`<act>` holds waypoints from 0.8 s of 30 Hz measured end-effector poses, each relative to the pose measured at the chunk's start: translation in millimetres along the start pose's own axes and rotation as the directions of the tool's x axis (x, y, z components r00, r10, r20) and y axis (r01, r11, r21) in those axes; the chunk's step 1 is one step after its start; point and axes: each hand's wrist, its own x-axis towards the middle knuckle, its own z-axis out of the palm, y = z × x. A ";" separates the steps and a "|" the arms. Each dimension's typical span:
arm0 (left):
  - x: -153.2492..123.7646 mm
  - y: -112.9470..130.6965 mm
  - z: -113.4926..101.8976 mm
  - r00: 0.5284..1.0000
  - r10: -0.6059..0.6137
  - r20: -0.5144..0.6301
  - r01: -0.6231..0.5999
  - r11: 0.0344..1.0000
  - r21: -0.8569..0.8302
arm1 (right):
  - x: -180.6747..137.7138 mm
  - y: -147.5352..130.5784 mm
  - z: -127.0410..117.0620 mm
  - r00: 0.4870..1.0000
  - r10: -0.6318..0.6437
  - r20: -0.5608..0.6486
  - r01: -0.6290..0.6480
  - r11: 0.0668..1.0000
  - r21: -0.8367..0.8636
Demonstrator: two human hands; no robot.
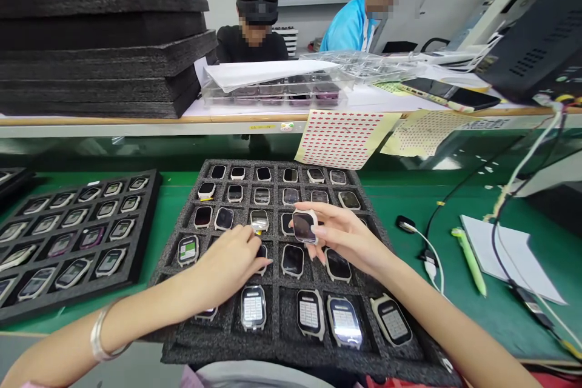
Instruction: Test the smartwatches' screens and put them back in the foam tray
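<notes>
My right hand (339,233) holds a smartwatch body without a strap (303,227), its dark screen tilted toward me, between thumb and fingers above a black foam tray (273,348). Over the middle of this tray is my left hand (236,254), palm down, its fingers bent and its thumb apart from them. Partly under it sits a watch body (262,259); just beyond the fingertips lies another with a yellow tab (259,220). Several watch bodies fill the tray's compartments. Those in the near row, such as this lit watch (253,308), show white tiles on their screens.
A second foam tray of watches (150,224) lies at the left. Stacked black foam (100,42) stands on the shelf, with a phone (450,94) at its right. A sticker sheet (348,139) hangs over the edge. Cables, a green pen (470,264) and paper (518,260) lie right.
</notes>
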 end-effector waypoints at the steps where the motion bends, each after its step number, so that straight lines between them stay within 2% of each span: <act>1: 4.5 5.5 5.5 1.000 -0.018 -0.007 0.019 0.999 0.051 | -0.6 -0.3 -0.3 1.000 0.000 -0.003 0.000 1.000 -0.002; 4: 9.5 14.6 16.6 0.997 -0.075 -0.006 0.075 0.975 0.209 | -2.6 -1.5 -1.6 1.000 -0.009 -0.009 0.009 1.000 0.000; 6: 7.0 14.7 17.5 0.997 -0.080 0.020 0.074 0.971 0.229 | -3.5 -2.1 -2.6 1.000 -0.019 -0.015 0.019 1.000 0.002; 8: 4.3 11.7 15.1 0.997 -0.070 0.027 0.066 0.991 0.116 | -4.0 -2.2 -3.3 1.000 -0.023 -0.013 0.024 1.000 0.015; 11: 8.6 5.4 9.4 0.997 -0.075 -0.015 0.068 0.963 -0.259 | -4.2 -2.1 -4.1 1.000 -0.026 0.002 0.026 0.999 0.043; 13: 18.0 2.5 4.5 0.992 -0.116 -0.056 0.069 0.845 -0.531 | -4.4 -2.1 -5.0 1.000 -0.029 -0.002 0.029 0.998 0.052; 15: 29.6 1.8 -1.3 0.984 -0.172 -0.049 0.072 0.631 -0.772 | -4.7 -2.2 -6.1 0.999 -0.039 -0.015 0.039 0.997 0.059; 17: 39.6 3.6 -6.5 0.976 -0.214 -0.023 0.064 0.391 -0.918 | -4.9 -2.1 -7.2 0.998 -0.054 -0.030 0.056 0.996 0.074; 19: 45.6 7.2 -8.7 0.970 -0.243 0.015 0.069 0.215 -0.974 | -5.1 -1.6 -7.8 0.997 -0.066 -0.038 0.069 0.993 0.093; 22: 47.0 12.4 -3.9 0.959 -0.273 0.078 0.106 0.092 -0.990 | -5.5 -0.3 -7.3 0.998 -0.059 -0.024 0.061 0.993 0.102; 24: 44.8 13.6 2.2 0.958 -0.273 0.089 0.122 0.106 -0.987 | -5.6 0.8 -6.6 0.999 -0.041 -0.012 0.042 0.995 0.091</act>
